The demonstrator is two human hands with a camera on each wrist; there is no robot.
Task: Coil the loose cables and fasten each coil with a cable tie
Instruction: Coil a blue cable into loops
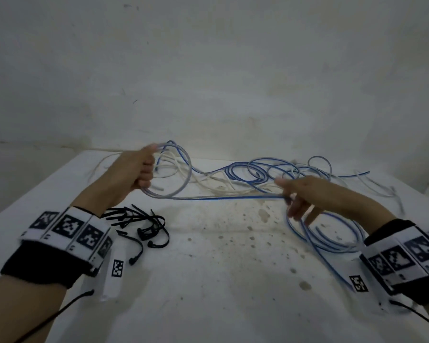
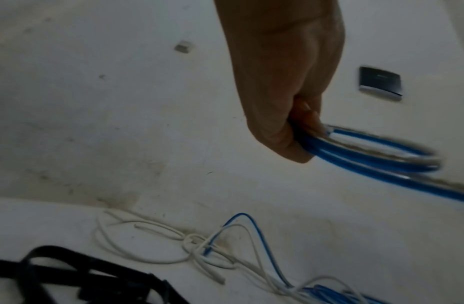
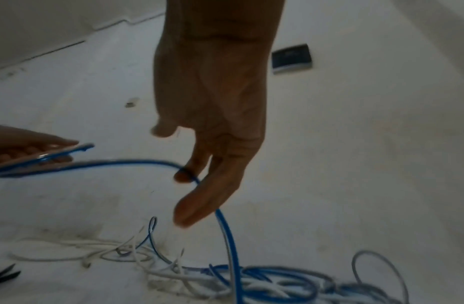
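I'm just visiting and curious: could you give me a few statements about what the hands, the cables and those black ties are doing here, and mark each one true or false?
1. The left hand grips a coil of the blue cable. True.
2. The right hand is a tight fist holding nothing. False: the blue cable runs between its loosely spread fingers.
3. The black cable ties lie in a pile on the table near the left wrist. True.
4. A cable tie is already fastened around the coil. False: none shows on it; the ties lie loose on the table.
5. White cables lie tangled with blue ones on the table. True.
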